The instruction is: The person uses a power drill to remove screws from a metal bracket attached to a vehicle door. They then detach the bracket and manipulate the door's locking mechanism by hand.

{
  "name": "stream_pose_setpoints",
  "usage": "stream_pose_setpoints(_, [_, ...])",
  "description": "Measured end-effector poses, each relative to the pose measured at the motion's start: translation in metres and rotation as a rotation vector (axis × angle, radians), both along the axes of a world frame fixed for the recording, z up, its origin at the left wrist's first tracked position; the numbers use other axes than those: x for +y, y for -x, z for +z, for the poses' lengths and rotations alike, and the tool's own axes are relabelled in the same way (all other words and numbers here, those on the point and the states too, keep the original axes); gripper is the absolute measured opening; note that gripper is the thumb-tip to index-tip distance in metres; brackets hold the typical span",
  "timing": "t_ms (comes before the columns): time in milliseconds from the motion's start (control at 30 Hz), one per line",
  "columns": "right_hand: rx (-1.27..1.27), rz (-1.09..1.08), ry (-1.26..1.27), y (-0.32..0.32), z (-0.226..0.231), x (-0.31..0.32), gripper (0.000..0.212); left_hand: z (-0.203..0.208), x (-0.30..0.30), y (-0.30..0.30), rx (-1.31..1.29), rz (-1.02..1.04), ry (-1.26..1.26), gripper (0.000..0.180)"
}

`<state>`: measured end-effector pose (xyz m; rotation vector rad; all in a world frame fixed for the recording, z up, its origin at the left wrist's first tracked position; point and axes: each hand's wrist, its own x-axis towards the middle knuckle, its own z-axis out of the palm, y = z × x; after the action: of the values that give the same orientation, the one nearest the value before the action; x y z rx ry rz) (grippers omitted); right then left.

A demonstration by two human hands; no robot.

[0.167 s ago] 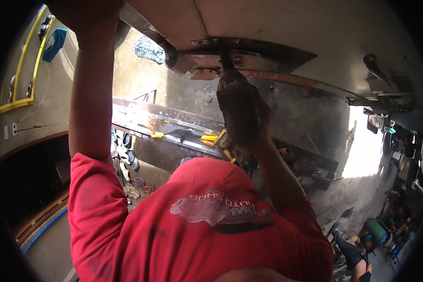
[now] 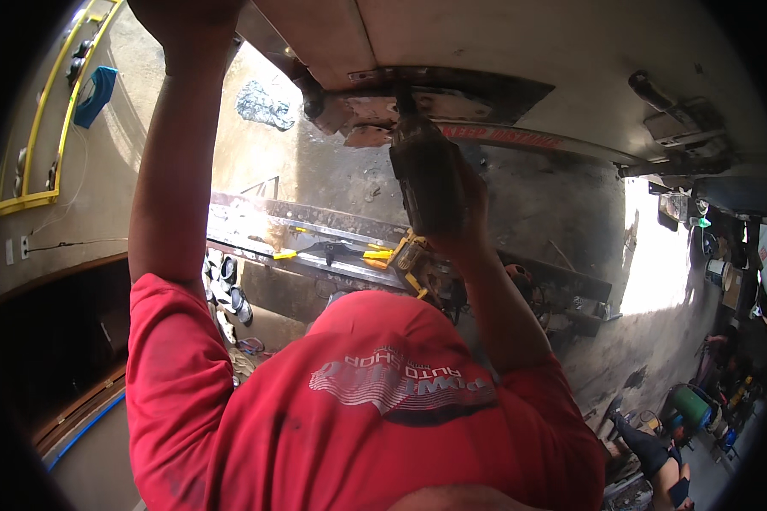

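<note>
My right hand (image 2: 471, 204) is closed round a dark, worn power drill (image 2: 430, 175). The drill points up and away from me, its nose end (image 2: 406, 102) reaching the dark metal strip (image 2: 520, 95) on the underside of a large pale panel (image 2: 477, 34). Shadow hides the exact contact. Torn, rusty sheet metal (image 2: 371, 119) hangs beside the drill's nose. My left arm is raised, and my left hand (image 2: 187, 21) is up by the panel's left edge. Darkness and the picture's edge hide its fingers.
Below the panel lies a long metal beam (image 2: 315, 249), with a yellow power tool (image 2: 413, 260) at its right end. Shoes (image 2: 230, 289) lie on the floor at left. A yellow rack (image 2: 38, 200) hangs on the left wall. A person's leg (image 2: 643, 443) shows at lower right.
The view has shifted slightly. My right hand and the drill stay at nearly the same place on the metal strip, and my left arm remains raised.
</note>
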<state>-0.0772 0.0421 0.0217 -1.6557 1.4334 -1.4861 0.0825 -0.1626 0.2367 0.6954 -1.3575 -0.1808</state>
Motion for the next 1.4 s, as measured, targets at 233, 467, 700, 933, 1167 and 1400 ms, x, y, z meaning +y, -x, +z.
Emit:
stream_pose_setpoints(233, [-0.282, 0.003, -0.171, -0.003, 0.006, -0.001, 0.078, -0.017, -0.019, -0.011, 0.037, -0.271, 0.103, 0.1])
stream_pose_setpoints(467, [-1.4, 0.231, -0.351, -0.005, 0.002, 0.001, 0.064, -0.022, -0.021, -0.015, -0.012, -0.213, 0.122, 0.099])
stream_pose_setpoints(700, [-0.308, 0.043, -0.105, -0.009, -0.005, 0.002, 0.062, -0.013, -0.014, -0.011, 0.007, -0.195, 0.135, 0.1])
stream_pose_setpoints(933, [-0.449, 0.04, -0.165, -0.013, -0.012, 0.035, 0.053, -0.017, -0.008, -0.02, -0.106, -0.124, 0.078, 0.107])
stream_pose_setpoints(1167, [0.384, -0.105, -0.215, -0.014, -0.035, 0.115, 0.055, -0.144, 0.105, -0.065, -0.519, -0.091, -0.079, 0.035])
stream_pose_setpoints(1400, [0.223, 0.034, -0.214, -0.027, -0.053, 0.19, 0.068, -0.361, 0.184, -0.194, -1.067, -0.28, -1.285, 0.032])
